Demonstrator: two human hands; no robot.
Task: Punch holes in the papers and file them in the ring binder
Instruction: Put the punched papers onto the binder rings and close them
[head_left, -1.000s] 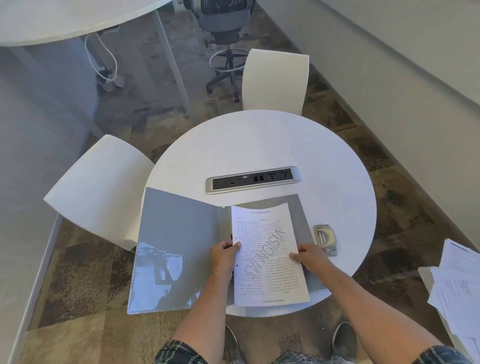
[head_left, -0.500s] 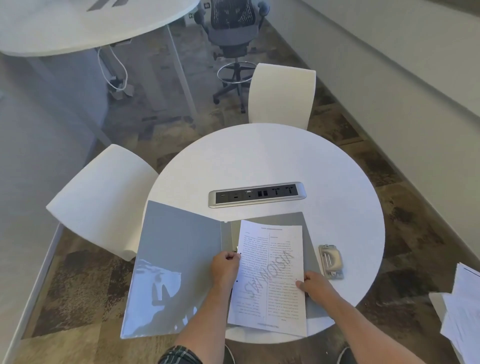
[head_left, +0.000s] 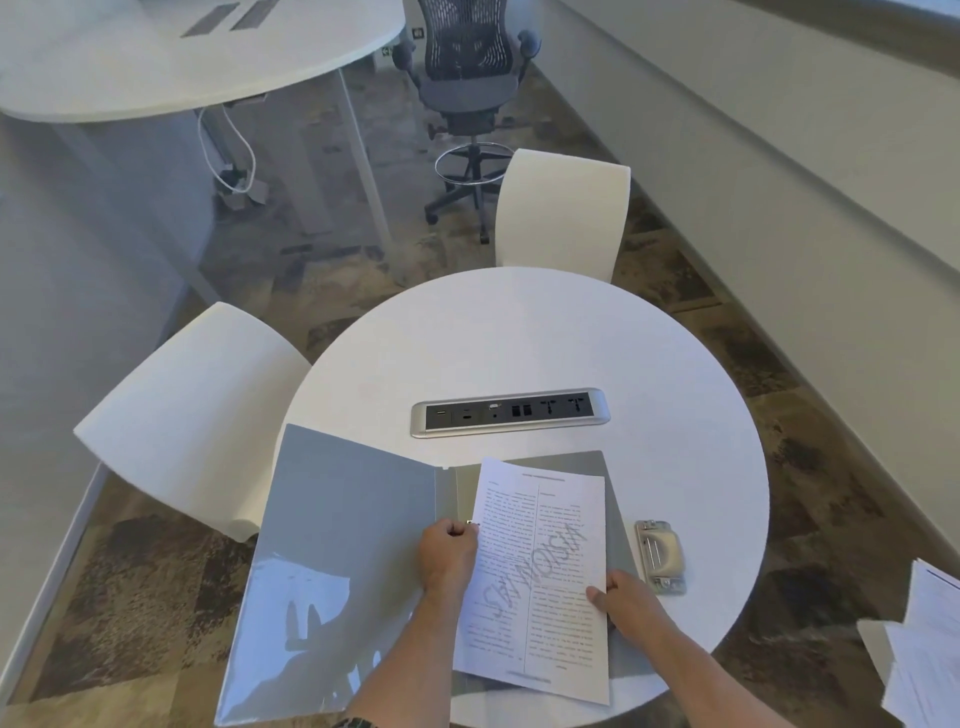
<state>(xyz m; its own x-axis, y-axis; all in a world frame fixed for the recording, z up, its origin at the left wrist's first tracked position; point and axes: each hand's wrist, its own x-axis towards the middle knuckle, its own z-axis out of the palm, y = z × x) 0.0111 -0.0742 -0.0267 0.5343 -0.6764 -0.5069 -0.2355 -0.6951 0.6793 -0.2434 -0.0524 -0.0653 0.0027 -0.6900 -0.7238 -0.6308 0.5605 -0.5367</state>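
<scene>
A grey ring binder (head_left: 337, 525) lies open on the near side of the round white table (head_left: 545, 343), its left cover hanging past the edge. A printed paper (head_left: 540, 577) with two text columns and a faint watermark lies over the binder's right half. My left hand (head_left: 449, 558) is closed at the paper's left edge, by the binder's spine and a small metal ring part. My right hand (head_left: 621, 600) pinches the paper's right edge near its lower part. A silver hole punch (head_left: 660, 556) rests on the table just right of the binder.
A silver power-socket strip (head_left: 509, 414) is set into the table's middle. Two white chairs (head_left: 192, 410) (head_left: 561, 213) stand at the left and far sides. A stack of loose papers (head_left: 924, 654) sits at the far right. A larger white table (head_left: 182, 52) and a dark office chair (head_left: 467, 98) stand beyond.
The paper has turned slightly and slid toward the binder's spine. My right hand has moved down the paper's right edge. The view has tilted up.
</scene>
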